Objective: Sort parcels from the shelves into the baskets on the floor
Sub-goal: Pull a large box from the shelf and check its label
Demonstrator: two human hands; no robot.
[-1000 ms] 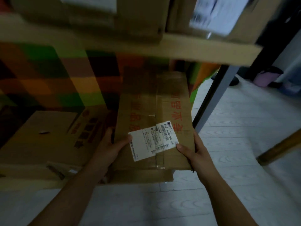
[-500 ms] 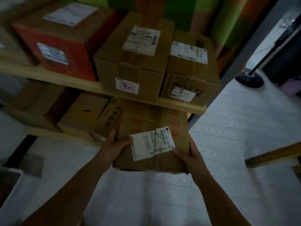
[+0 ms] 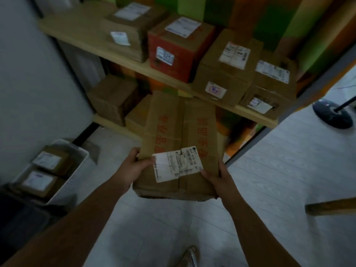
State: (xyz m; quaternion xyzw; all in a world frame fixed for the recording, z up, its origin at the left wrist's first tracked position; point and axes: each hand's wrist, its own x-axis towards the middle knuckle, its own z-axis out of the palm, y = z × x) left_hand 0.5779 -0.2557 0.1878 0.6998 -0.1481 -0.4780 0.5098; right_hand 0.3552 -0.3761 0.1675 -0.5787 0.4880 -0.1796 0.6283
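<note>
A person holds a cardboard parcel in both hands, in dim light, clear of the shelves and above the floor. The parcel is a flat, oblong box. Its long axis runs straight away from the person, with the near end at the hands and the far end pointing toward the lower shelf. A white label lies on top, close to the near end.

The left hand grips the near left corner. Its thumb lies on top, touching the label's edge, and its fingers curl round the side and go out of sight beneath. The right hand grips the near right corner the same way, thumb on top by the label's corner. Both hands are clamped on the parcel.

A white basket stands on the floor to the left of the parcel and lower, against the wall, well apart from the hands. It holds two small labelled parcels, one nearer the person than the other. The left hand is the nearer hand to this basket. A dark shape nearer the person may be a second basket, but the light is too dim to tell.

The coming move probably means swinging the parcel left and down, left hand leading. The label cannot be read well enough to say which basket it belongs in. If it goes in the white basket, it would likely have to rest on the two parcels already there.
</note>
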